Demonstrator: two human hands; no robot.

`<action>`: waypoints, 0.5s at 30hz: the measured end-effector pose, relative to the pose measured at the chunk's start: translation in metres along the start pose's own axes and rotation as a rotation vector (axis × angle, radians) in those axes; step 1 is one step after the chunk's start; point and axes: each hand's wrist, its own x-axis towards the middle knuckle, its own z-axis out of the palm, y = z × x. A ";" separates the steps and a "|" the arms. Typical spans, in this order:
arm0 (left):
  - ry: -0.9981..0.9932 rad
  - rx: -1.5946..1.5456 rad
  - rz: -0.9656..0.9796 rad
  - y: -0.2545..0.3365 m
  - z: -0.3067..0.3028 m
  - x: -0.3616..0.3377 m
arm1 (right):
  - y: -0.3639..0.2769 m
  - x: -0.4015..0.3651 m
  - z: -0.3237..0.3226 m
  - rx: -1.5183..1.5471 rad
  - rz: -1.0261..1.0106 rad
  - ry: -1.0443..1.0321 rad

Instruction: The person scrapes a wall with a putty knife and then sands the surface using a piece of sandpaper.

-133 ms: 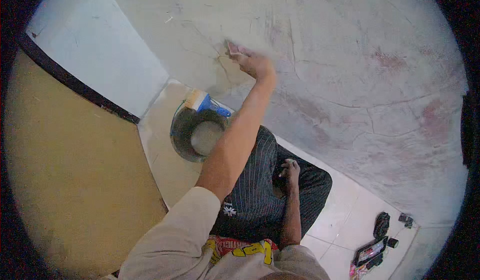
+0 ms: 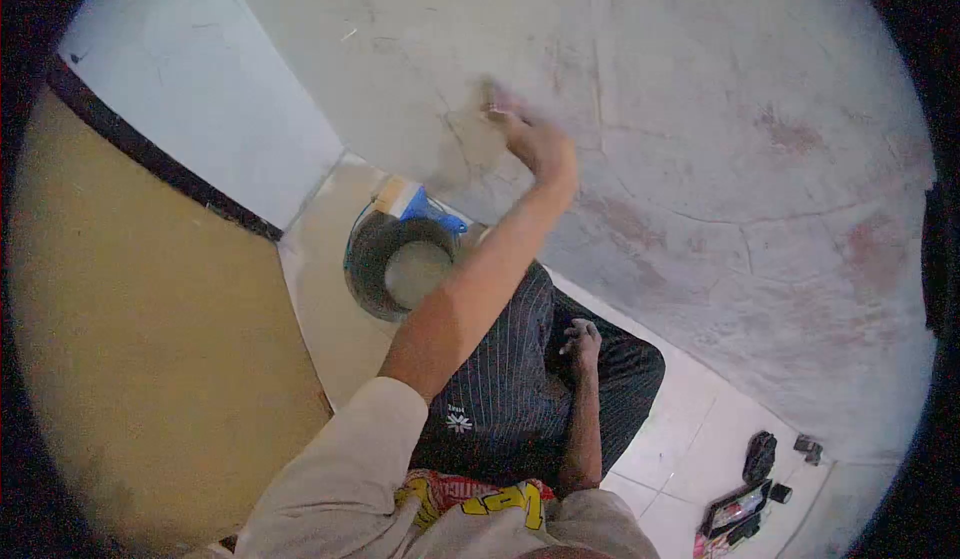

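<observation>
My left hand [image 2: 535, 144] is stretched far out against the grey, cracked wall [image 2: 700, 89]. Its fingers are closed on a small reddish-brown piece that looks like folded sandpaper [image 2: 497, 105], pressed flat to the wall and smeared by motion. My right hand [image 2: 581, 339], dusty with grey powder, rests on my lap over dark pinstriped trousers [image 2: 490, 379]. Its fingers are loosely bent and apart, and nothing shows in them. Below my left forearm stands a dark bucket [image 2: 365, 264] with pale, cloudy contents. A wide brush with a blue handle [image 2: 432, 217] lies across the bucket's far rim.
To the left are a white panel [image 2: 190, 69] with a dark edge strip and a tan surface [image 2: 150, 309]. White floor tiles [image 2: 660, 449] run along the wall's foot. At the lower right lie a black tray-like item [image 2: 738, 507] and several small dark objects.
My left hand has shifted slightly right and down in the picture with the sandpaper; the whole view has drifted a little too. My right hand's fingers look slightly more spread.
</observation>
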 end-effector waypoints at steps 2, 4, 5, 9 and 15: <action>0.024 0.176 0.009 0.000 0.010 -0.010 | -0.003 0.003 -0.004 -0.049 -0.042 -0.022; 0.086 0.236 0.094 -0.014 0.018 -0.009 | -0.018 0.004 -0.006 -0.051 0.025 0.022; 0.092 0.248 0.091 -0.013 0.016 0.001 | -0.020 0.004 -0.003 -0.052 0.038 0.017; 0.138 -0.013 -0.188 -0.054 0.012 0.044 | -0.007 0.001 -0.004 -0.035 0.075 0.025; -0.008 0.178 0.050 0.003 0.006 -0.020 | -0.011 0.000 -0.004 -0.031 0.082 0.038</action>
